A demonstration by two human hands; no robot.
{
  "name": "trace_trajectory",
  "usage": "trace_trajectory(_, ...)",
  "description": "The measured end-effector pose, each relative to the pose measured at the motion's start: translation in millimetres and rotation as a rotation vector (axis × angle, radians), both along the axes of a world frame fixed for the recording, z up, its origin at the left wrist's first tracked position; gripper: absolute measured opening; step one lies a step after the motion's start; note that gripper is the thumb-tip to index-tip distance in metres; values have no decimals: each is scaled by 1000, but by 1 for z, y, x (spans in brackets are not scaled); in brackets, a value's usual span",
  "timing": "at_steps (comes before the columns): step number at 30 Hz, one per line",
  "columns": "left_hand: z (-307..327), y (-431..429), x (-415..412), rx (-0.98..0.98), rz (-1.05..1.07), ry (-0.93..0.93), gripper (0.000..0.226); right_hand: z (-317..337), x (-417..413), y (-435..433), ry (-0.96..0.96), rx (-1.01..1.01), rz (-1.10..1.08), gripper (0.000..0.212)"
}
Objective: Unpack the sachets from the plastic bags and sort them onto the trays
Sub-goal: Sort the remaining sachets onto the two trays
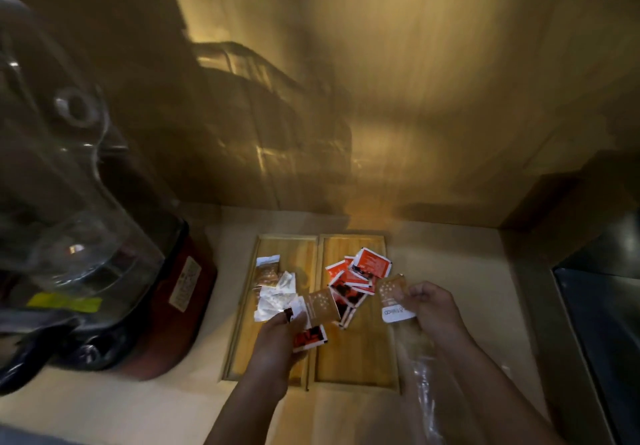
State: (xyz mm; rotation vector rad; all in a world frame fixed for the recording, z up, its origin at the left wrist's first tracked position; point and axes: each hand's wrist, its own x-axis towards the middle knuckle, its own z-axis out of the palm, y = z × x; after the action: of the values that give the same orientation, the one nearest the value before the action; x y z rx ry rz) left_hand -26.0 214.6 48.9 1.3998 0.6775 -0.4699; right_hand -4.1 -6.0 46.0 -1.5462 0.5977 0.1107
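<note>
Two wooden trays lie side by side on the counter. The left tray [242, 344] carries white and brown sachets [273, 289]. The right tray [356, 358] carries a heap of red sachets [360, 275]. My left hand [277, 337] hovers over the gap between the trays, shut on a brown sachet [320, 306] and a red sachet [310, 335]. My right hand [429, 306] is at the right tray's right edge, shut on a brown sachet with a white end [393, 297]. A clear plastic bag [420, 375] hangs below my right wrist.
A blender with a clear jug [69, 174] and red base [180, 292] stands at the left. A wooden wall rises behind the trays. A dark steel sink edge [595, 306] runs along the right. The counter is pale beige.
</note>
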Motion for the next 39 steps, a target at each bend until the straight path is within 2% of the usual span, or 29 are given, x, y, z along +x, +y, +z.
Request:
trace_trajectory(3, -3, 27, -10, -27, 71, 6, 14, -3, -1, 33, 29, 52, 60, 32)
trace_trajectory(7, -2, 58, -19, -65, 173, 5, 13, -12, -2, 81, 97, -27, 215, 17)
trace_trajectory(10, -2, 76, -25, -43, 178, 19, 16, -22, 0, 116, 141, -63, 304, 21)
trace_trajectory(13, -2, 90, -28, -9, 166, 28, 19, -31, 4, 144, 203, 6, 268, 26)
trace_trajectory(15, -3, 97, -29, -11, 175, 30, 20, -32, 5, 154, 275, 24, 240, 22)
trace_trajectory(19, -4, 104, -33, 12, 156, 37, 15, -34, 3, 165, 348, -90, 319, 5)
trace_trajectory(22, -7, 107, -35, 24, 146, 44, 13, -29, -1, 171, 248, -303, 333, 13)
trace_trajectory(23, -8, 108, -35, 27, 135, 49, 15, -24, -2, 172, 203, -303, 298, 18)
trace_trajectory(25, -10, 107, -33, 14, 119, 52, 18, -11, -6, 172, 203, -128, 297, 22)
trace_trajectory(28, -8, 104, -29, 10, 77, 62, 16, 2, -11, 175, 301, -43, 516, 12)
trace_trajectory(30, -7, 103, -27, 7, 65, 69, 13, 0, -11, 175, 287, 53, 477, 8)
trace_trajectory(34, -15, 109, -26, 40, 121, 84, 18, -11, -6, 176, 257, 208, 219, 19)
trace_trajectory(39, -23, 117, -26, 32, 89, 106, 19, -32, -3, 186, 304, -37, 245, 31)
